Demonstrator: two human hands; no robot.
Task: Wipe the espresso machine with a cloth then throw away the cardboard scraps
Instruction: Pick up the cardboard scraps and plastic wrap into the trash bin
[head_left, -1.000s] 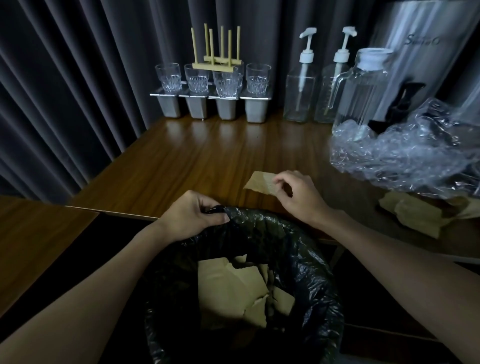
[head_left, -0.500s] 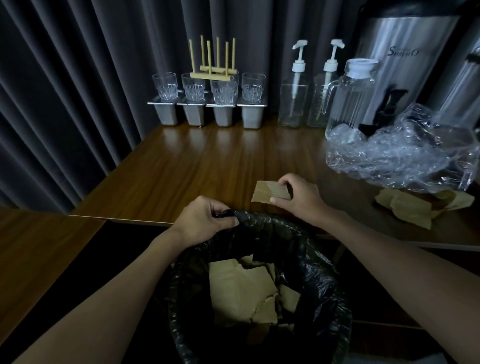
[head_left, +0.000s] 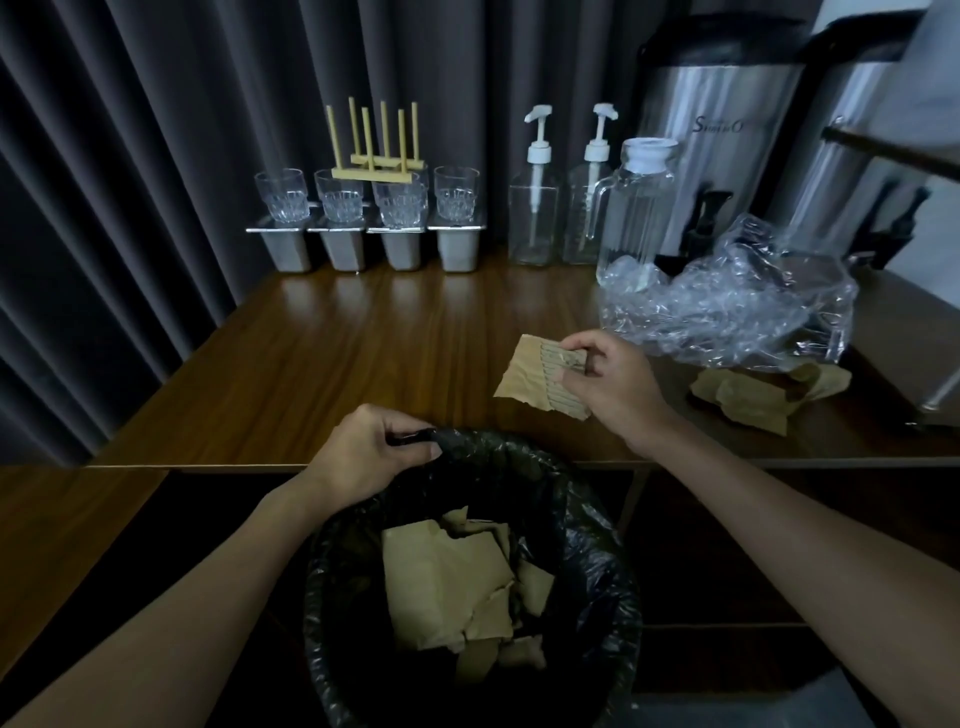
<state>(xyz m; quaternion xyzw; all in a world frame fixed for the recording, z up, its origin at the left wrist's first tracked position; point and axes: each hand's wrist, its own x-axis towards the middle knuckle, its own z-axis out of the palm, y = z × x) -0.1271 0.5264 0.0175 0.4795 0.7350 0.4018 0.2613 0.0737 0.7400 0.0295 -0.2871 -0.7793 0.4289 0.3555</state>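
Note:
My right hand (head_left: 610, 387) pinches a torn brown cardboard scrap (head_left: 535, 376) and holds it tilted above the wooden table (head_left: 363, 353), just beyond the bin. My left hand (head_left: 371, 449) grips the far rim of a bin lined with a black bag (head_left: 587, 571). Several cardboard scraps (head_left: 447, 582) lie inside the bin. More cardboard scraps (head_left: 748, 397) rest on the table at the right, partly under crumpled clear plastic wrap (head_left: 727, 306).
At the back stand several glasses on steel containers (head_left: 363, 244), a small wooden rack (head_left: 376, 166), two pump bottles (head_left: 535, 218), a glass jug (head_left: 636, 208) and two steel dispensers (head_left: 722, 130). Dark curtains hang behind. A lower wooden surface (head_left: 47, 530) lies at the left.
My right hand has lifted the cardboard scrap off the table and turned it more upright. My left hand has kept its grip on the bin's rim. The camera has tilted up slightly.

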